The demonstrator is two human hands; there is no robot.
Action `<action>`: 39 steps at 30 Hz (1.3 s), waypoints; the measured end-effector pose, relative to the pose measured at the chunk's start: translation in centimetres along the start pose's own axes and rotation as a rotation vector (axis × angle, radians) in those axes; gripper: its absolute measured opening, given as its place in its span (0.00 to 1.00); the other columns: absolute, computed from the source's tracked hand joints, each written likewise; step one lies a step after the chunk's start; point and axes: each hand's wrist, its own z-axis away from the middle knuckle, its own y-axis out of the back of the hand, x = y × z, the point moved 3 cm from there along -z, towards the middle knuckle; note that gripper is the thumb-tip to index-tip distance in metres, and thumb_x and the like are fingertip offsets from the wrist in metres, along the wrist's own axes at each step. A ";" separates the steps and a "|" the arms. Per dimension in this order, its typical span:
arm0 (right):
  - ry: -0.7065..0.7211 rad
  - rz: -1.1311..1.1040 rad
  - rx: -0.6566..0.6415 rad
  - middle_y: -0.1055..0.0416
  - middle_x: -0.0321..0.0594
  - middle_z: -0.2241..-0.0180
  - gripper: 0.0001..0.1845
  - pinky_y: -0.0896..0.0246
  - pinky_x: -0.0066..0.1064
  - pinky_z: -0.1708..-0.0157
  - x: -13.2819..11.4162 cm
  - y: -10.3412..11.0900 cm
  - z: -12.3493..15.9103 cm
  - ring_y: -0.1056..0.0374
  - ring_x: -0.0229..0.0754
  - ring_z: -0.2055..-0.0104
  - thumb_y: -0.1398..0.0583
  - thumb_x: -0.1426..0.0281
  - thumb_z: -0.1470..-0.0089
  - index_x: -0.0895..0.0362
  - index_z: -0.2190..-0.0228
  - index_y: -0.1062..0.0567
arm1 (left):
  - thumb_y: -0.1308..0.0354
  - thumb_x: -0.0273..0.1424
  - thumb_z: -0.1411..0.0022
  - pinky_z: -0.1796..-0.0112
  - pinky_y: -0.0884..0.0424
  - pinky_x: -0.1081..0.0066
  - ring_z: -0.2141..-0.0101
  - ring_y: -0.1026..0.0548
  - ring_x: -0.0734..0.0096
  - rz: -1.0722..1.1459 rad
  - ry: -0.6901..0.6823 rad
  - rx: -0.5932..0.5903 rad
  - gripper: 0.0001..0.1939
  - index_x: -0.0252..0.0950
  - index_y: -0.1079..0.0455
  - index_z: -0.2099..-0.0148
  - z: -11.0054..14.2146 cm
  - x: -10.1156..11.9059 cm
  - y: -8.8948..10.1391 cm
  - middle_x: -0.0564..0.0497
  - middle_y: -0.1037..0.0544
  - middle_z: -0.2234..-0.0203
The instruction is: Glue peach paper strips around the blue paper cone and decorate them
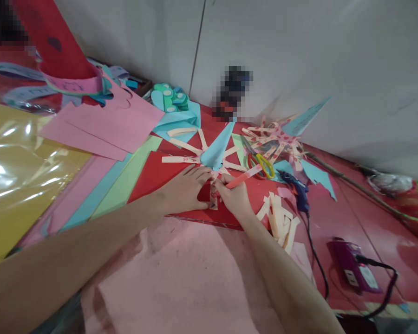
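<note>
Pale wall panels [299,55] stand beyond a red tabletop [348,218]. Over it, the right hand [231,195] has its fingers closed around a pink marker [245,176], whose tip I cannot make out. Beneath these fingertips, a paper strip [213,203] runs toward the wearer. Just beside them, the left hand [190,188] lies flat, fingers extended and gripping nothing, on a red sheet [149,176]. Right beyond both hands' fingertips, a light-blue paper cone [216,150] rises, leaning, from spread cream strips [179,160]. Right of the fingers are yellow-handled scissors [264,167], loose strips [280,218] and, farther out, a blue glue gun [299,192]. Well left of them lie pink sheets [104,123].
</note>
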 end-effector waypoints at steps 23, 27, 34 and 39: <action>-0.075 -0.163 0.049 0.49 0.24 0.90 0.18 0.55 0.24 0.85 0.0 0.1 -0.2 0.50 0.30 0.87 0.43 0.65 0.54 0.53 0.86 0.45 | 0.40 0.43 0.47 0.42 0.47 0.59 0.41 0.42 0.54 -0.019 0.006 0.021 0.33 0.31 0.42 0.43 0.0 0.2 0.1 0.41 0.37 0.43; -0.049 -0.088 0.049 0.49 0.25 0.90 0.17 0.54 0.25 0.82 0.1 0.1 -0.2 0.51 0.31 0.85 0.44 0.66 0.53 0.53 0.86 0.46 | 0.40 0.42 0.47 0.42 0.47 0.59 0.42 0.41 0.54 -0.015 -0.005 0.032 0.31 0.33 0.41 0.44 0.0 0.2 0.0 0.42 0.36 0.43; 0.019 -0.022 0.028 0.49 0.26 0.88 0.19 0.53 0.26 0.80 -0.1 0.0 -0.1 0.50 0.32 0.82 0.45 0.64 0.51 0.54 0.86 0.46 | 0.40 0.43 0.48 0.41 0.49 0.59 0.42 0.42 0.55 -0.022 -0.003 0.010 0.34 0.31 0.42 0.43 -0.1 0.2 0.1 0.42 0.37 0.42; 0.035 0.006 0.027 0.52 0.27 0.87 0.19 0.54 0.26 0.79 -0.1 0.0 -0.1 0.51 0.32 0.81 0.46 0.64 0.51 0.54 0.86 0.48 | 0.40 0.42 0.47 0.41 0.49 0.59 0.41 0.42 0.55 -0.023 -0.006 0.002 0.33 0.32 0.42 0.43 -0.1 0.2 0.2 0.42 0.38 0.42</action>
